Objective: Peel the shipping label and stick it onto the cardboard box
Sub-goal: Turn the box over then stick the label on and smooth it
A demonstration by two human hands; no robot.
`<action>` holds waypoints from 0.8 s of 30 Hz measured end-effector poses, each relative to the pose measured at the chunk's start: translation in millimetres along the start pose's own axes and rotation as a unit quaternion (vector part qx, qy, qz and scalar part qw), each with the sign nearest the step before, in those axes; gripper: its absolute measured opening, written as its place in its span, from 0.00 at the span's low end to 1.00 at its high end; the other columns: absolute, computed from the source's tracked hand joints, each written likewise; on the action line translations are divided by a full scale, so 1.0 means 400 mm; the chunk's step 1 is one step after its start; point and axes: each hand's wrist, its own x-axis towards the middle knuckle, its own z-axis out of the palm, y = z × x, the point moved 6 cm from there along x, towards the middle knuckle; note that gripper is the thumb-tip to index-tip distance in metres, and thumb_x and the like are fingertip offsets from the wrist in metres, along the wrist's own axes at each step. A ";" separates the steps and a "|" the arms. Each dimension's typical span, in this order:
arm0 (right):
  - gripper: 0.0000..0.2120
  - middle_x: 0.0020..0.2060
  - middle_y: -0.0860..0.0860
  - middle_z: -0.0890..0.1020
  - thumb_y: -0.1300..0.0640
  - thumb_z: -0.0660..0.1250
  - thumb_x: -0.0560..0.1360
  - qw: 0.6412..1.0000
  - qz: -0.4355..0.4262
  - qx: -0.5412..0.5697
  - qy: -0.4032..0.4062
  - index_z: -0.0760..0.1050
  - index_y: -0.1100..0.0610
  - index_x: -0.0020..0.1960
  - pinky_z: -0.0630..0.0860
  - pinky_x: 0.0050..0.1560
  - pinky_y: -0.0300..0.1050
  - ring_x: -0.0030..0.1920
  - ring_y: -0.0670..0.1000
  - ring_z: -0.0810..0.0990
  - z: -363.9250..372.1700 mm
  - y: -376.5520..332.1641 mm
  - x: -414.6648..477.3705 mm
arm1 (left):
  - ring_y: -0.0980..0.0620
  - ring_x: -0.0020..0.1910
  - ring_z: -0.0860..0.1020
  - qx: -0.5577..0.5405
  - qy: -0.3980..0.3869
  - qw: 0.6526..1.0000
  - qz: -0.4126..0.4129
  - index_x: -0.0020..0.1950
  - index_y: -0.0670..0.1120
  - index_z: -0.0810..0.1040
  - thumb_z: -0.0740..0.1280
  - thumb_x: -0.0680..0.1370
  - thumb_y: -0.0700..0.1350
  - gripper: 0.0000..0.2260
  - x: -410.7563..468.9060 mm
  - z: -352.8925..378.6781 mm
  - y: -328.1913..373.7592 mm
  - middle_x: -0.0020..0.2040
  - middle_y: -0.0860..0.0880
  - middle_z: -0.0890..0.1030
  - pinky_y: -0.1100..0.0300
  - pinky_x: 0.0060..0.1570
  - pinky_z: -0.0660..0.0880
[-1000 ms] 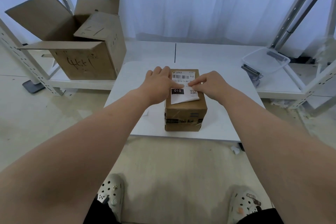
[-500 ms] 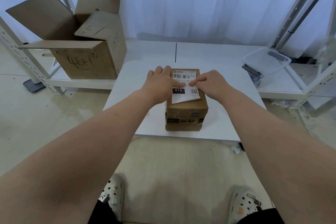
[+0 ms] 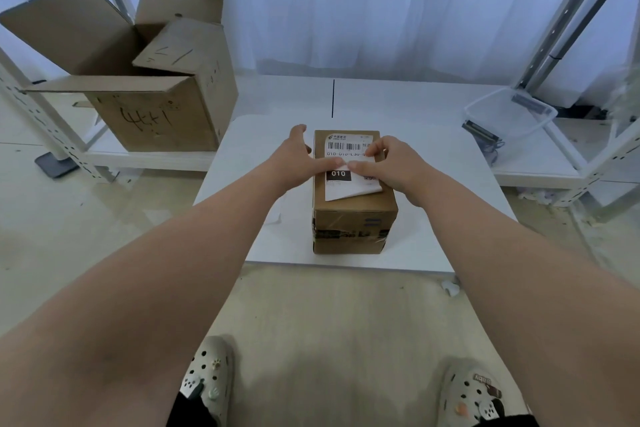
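Fingertips (image 3: 337,161) of both hands are meeting on the shipping label (image 3: 349,166), pressing it flat against the top of the cardboard box (image 3: 353,218) (its near edge is curling up). Left hand (image 3: 294,159) and right hand (image 3: 391,166) are lying flat, fingers extended, gripping nothing. Farther back, the box is sitting on a white table (image 3: 242,166).

1. Small cardboard box (image 3: 353,218) occupies the centre of the white table (image 3: 433,218); bare surface on either side.
2. Large open carton (image 3: 152,114) blocks the far left.
3. Clear plastic tub (image 3: 509,114) blocks the far right.
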 end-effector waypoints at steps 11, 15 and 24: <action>0.18 0.44 0.51 0.80 0.49 0.74 0.69 0.994 -0.044 -0.056 0.078 0.65 0.54 0.34 0.78 0.48 0.47 0.45 0.51 0.80 -0.012 -0.026 0.014 | 0.55 0.43 0.77 -0.070 0.027 0.997 -0.001 0.72 0.47 0.62 0.70 0.73 0.56 0.32 0.047 0.029 -0.010 0.58 0.46 0.77 0.67 0.32 0.69; 0.17 0.46 0.51 0.79 0.52 0.73 0.71 0.996 -0.031 -0.044 0.066 0.66 0.54 0.35 0.80 0.47 0.45 0.46 0.52 0.80 -0.014 -0.019 0.021 | 0.56 0.41 0.78 -0.079 0.020 0.997 0.001 0.70 0.48 0.65 0.69 0.74 0.54 0.28 0.045 0.023 -0.009 0.51 0.49 0.78 0.65 0.34 0.72; 0.12 0.49 0.53 0.80 0.53 0.71 0.72 0.994 -0.014 -0.015 0.107 0.67 0.53 0.41 0.80 0.48 0.48 0.50 0.54 0.81 -0.026 -0.008 0.016 | 0.55 0.42 0.78 -0.041 0.022 0.999 0.013 0.75 0.47 0.60 0.65 0.78 0.52 0.28 0.036 0.013 -0.008 0.57 0.47 0.79 0.64 0.37 0.72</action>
